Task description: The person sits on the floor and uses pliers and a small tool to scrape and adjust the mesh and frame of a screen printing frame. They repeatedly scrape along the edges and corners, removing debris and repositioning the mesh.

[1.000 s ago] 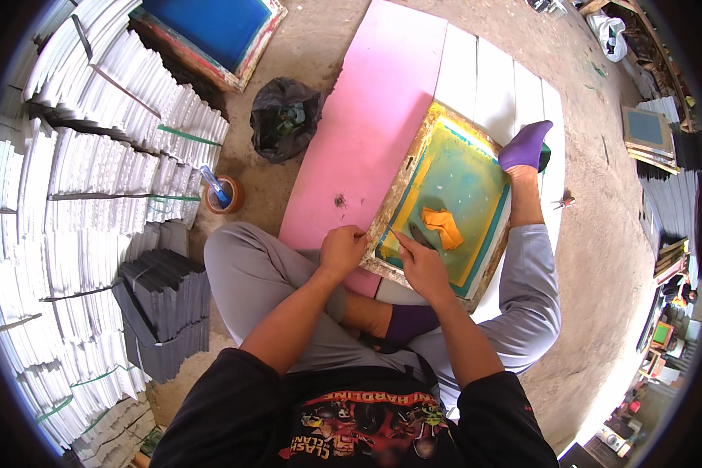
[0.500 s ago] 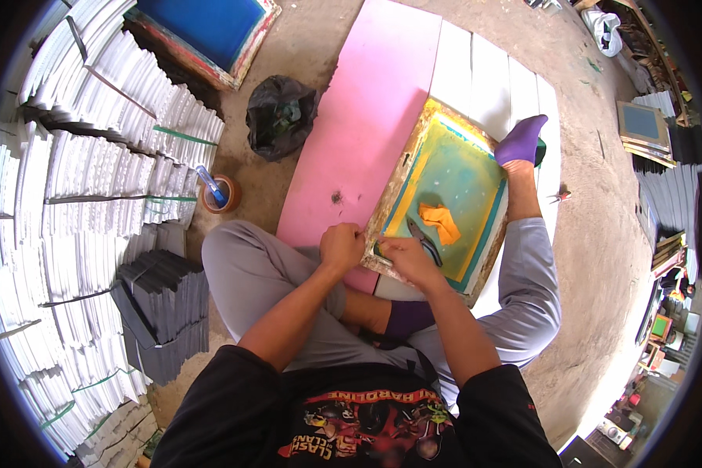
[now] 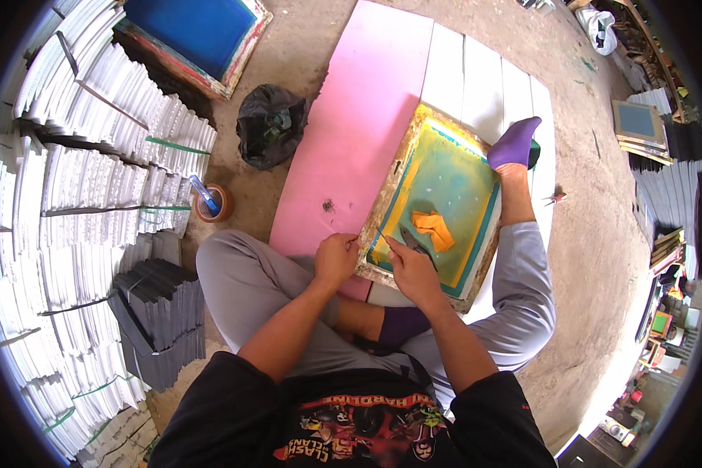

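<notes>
A wooden screen-printing frame point(image 3: 387, 189) with a stained, peeling rim and a green-yellow mesh point(image 3: 456, 183) lies before me on the boards. At its near left edge my left hand point(image 3: 337, 259) is closed, fingers pinched together; whatever they hold is hidden. Over the near left corner of the mesh, my right hand point(image 3: 413, 271) is closed around a thin dark stick-like tool point(image 3: 381, 234), its tip pointing toward the frame's left rim. Beside the right hand on the mesh rest a crumpled orange cloth point(image 3: 434, 231) and a dark tool that looks like pliers point(image 3: 415, 242), partly covered by that hand.
Under the frame lie a pink board point(image 3: 351, 117) and white boards point(image 3: 482, 86). My purple-socked foot point(image 3: 515, 143) rests by the frame's far right corner. Leftward are a black plastic bag point(image 3: 271, 129), a brown pot point(image 3: 220, 204), stacked white sheets point(image 3: 93, 183) and a blue screen point(image 3: 191, 31).
My right hand has shifted slightly, and the thin tool now shows between its fingers. My left hand has moved a little down and left along the frame's edge. The whole view has shifted slightly.
</notes>
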`<state>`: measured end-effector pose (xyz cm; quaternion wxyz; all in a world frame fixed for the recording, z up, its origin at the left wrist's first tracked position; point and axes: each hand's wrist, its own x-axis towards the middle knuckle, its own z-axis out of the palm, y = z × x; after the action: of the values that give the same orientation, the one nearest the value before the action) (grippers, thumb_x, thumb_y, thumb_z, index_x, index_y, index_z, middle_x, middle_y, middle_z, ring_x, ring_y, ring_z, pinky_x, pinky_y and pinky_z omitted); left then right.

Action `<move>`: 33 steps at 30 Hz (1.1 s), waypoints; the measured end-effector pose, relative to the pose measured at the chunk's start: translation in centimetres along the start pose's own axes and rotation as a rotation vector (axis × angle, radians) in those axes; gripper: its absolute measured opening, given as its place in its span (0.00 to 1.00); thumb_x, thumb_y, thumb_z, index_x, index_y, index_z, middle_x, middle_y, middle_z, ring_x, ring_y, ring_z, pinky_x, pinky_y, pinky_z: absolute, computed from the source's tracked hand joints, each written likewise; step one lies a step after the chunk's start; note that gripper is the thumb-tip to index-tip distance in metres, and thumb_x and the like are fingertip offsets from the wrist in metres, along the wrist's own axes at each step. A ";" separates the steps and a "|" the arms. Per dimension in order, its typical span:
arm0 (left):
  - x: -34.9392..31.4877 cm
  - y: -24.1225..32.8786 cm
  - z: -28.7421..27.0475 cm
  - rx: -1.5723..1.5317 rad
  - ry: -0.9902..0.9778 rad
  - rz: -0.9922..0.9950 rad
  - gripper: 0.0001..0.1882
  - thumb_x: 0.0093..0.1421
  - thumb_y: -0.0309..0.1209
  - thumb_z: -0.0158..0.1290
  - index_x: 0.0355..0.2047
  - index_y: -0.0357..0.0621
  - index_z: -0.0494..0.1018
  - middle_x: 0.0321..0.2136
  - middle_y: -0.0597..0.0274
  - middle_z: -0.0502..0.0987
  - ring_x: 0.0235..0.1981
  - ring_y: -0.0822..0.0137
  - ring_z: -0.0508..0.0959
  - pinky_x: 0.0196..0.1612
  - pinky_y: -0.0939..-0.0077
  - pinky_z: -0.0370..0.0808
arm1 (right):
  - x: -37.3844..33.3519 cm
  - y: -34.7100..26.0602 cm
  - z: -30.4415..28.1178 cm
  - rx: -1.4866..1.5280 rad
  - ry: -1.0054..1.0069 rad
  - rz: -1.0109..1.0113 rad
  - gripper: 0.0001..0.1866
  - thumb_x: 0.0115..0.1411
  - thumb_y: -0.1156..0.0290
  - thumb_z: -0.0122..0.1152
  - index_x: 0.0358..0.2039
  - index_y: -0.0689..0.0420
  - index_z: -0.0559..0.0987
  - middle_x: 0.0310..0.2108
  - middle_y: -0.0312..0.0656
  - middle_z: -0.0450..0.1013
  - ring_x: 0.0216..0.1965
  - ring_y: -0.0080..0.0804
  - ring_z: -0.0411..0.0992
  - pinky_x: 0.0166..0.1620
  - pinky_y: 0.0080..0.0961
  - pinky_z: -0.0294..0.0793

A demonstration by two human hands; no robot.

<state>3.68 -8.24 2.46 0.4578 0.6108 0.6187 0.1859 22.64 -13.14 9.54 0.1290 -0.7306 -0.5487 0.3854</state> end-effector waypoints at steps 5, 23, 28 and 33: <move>-0.2 0.2 -0.3 0.014 0.004 0.010 0.15 0.65 0.35 0.58 0.41 0.35 0.84 0.31 0.40 0.83 0.35 0.45 0.85 0.39 0.58 0.79 | -0.1 -0.6 0.1 -0.015 -0.003 0.021 0.20 0.71 0.63 0.53 0.61 0.48 0.79 0.40 0.61 0.79 0.43 0.63 0.77 0.48 0.51 0.76; 0.0 -0.5 0.2 0.035 0.001 -0.012 0.13 0.64 0.36 0.58 0.38 0.39 0.85 0.31 0.41 0.83 0.36 0.40 0.83 0.41 0.51 0.79 | 0.0 -1.5 0.0 -0.057 -0.002 0.036 0.20 0.71 0.64 0.53 0.61 0.51 0.79 0.42 0.61 0.79 0.46 0.62 0.77 0.50 0.48 0.76; -0.1 0.2 -0.2 0.044 -0.015 -0.032 0.12 0.63 0.35 0.60 0.38 0.38 0.85 0.30 0.40 0.83 0.34 0.41 0.84 0.39 0.53 0.79 | 0.1 -0.8 0.6 -0.057 0.010 -0.009 0.20 0.71 0.64 0.52 0.60 0.51 0.79 0.42 0.61 0.79 0.45 0.62 0.78 0.50 0.51 0.76; 0.2 -0.7 0.2 0.054 -0.005 -0.001 0.12 0.63 0.34 0.60 0.38 0.38 0.85 0.29 0.41 0.82 0.33 0.41 0.83 0.39 0.53 0.79 | 0.1 -1.7 0.2 -0.084 -0.016 0.038 0.19 0.71 0.65 0.52 0.59 0.52 0.80 0.42 0.60 0.79 0.45 0.63 0.77 0.49 0.52 0.76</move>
<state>3.48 -8.27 1.72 0.4427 0.6232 0.6225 0.1676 21.26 -12.45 10.40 0.0862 -0.7426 -0.5515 0.3702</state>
